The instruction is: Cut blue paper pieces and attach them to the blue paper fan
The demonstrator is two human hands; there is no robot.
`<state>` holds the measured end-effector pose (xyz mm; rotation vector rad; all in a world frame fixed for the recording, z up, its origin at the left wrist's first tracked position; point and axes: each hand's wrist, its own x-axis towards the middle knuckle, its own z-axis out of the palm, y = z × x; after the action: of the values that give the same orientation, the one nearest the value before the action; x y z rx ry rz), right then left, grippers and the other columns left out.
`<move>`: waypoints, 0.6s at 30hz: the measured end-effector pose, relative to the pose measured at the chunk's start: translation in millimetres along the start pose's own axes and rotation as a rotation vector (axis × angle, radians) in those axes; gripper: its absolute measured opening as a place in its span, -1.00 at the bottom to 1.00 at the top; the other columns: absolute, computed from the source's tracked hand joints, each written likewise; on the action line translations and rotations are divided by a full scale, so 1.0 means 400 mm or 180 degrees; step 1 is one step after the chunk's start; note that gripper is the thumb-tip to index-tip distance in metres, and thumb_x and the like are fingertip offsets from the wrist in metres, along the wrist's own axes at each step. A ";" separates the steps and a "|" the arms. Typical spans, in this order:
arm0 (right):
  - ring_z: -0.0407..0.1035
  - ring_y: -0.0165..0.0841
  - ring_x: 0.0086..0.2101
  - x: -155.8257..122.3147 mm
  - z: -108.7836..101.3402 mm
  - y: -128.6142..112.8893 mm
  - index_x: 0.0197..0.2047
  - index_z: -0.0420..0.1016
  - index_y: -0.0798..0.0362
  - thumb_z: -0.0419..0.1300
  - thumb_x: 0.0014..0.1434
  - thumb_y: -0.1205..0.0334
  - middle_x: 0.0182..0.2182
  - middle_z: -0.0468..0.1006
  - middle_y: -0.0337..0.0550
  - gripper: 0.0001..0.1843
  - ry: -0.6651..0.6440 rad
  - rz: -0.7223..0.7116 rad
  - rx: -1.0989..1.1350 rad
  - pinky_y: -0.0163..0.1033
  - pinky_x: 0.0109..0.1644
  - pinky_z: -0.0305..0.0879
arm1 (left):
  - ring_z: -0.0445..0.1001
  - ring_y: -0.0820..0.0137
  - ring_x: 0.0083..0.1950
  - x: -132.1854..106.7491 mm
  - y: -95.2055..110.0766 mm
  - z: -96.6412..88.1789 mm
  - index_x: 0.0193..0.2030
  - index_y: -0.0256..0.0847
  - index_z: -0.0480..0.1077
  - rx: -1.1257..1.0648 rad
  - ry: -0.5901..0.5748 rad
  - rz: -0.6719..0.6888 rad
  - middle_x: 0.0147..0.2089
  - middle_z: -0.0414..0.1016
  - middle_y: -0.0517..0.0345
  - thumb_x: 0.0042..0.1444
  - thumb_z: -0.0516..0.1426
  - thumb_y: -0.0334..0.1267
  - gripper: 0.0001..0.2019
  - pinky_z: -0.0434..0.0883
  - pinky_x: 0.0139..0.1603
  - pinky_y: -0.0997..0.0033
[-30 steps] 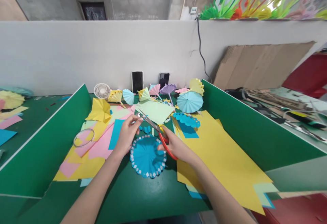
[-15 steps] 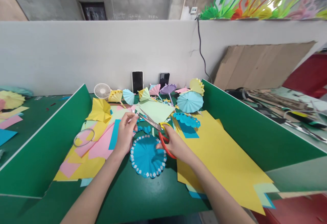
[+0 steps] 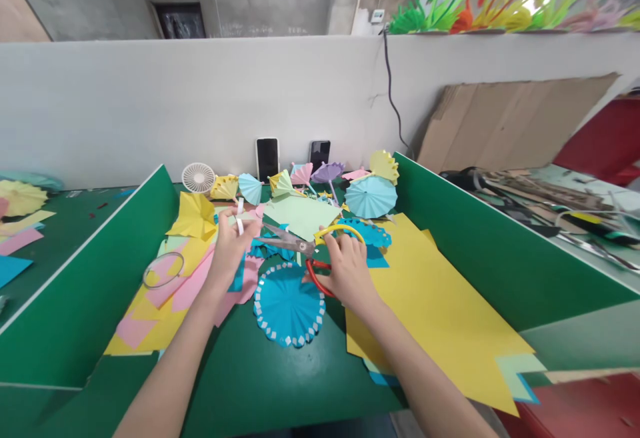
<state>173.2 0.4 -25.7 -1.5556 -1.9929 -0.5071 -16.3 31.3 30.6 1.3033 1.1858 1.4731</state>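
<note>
My right hand has its fingers through the yellow and red handles of a pair of scissors. The blades are apart and point left, toward my left hand. That hand is closed on a narrow white strip, pinched between thumb and fingers. Below the scissors a round, pleated blue paper disc lies on the table, with small white squares around its rim. Crumpled blue paper pieces lie behind the blades. Just past my right hand is another scalloped blue paper piece.
Large yellow sheets cover the right side; pink and yellow scraps with a thin ring lie left. Small paper umbrellas, a white fan and two phones stand behind. Green dividers flank the work area.
My left hand has drawn left, and the white strip now shows plainly in it. The scissors have swung more level and their handles have spread wider. The blue disc stays put.
</note>
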 end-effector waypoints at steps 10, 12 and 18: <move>0.05 -0.27 -0.39 0.002 -0.010 -0.007 -0.10 0.32 0.19 0.05 -0.06 -0.13 -0.45 0.19 -0.10 -0.40 0.0010 -0.0155 -0.0406 -0.21 -0.26 -0.01 | 0.39 0.45 -0.39 -0.034 -0.003 0.029 -0.12 -0.16 0.03 0.0486 -0.0443 -0.0145 -0.45 0.35 0.28 -0.14 0.13 -0.22 -0.55 0.31 -0.39 0.47; 0.05 -0.27 -0.39 0.002 -0.010 -0.007 -0.08 0.30 0.18 0.04 -0.06 -0.13 -0.45 0.18 -0.11 -0.39 0.0007 -0.0107 -0.0422 -0.21 -0.27 -0.02 | 0.39 0.45 -0.41 -0.034 -0.008 0.029 -0.09 -0.17 0.02 0.0539 -0.0448 -0.0114 -0.48 0.34 0.30 -0.12 0.11 -0.23 -0.55 0.31 -0.40 0.48; 0.04 -0.26 -0.39 0.001 -0.010 -0.006 -0.04 0.29 0.14 0.04 -0.06 -0.15 -0.45 0.18 -0.11 -0.38 0.0021 0.0031 -0.0527 -0.24 -0.31 -0.06 | 0.39 0.47 -0.38 -0.036 -0.009 0.034 -0.06 -0.15 0.02 0.0548 -0.0475 -0.0111 -0.42 0.36 0.26 -0.13 0.11 -0.28 -0.53 0.31 -0.36 0.47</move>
<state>171.5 -2.4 -22.2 -1.6585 -1.9800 -0.6876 -1.1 19.7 24.0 1.4737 1.2512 1.2477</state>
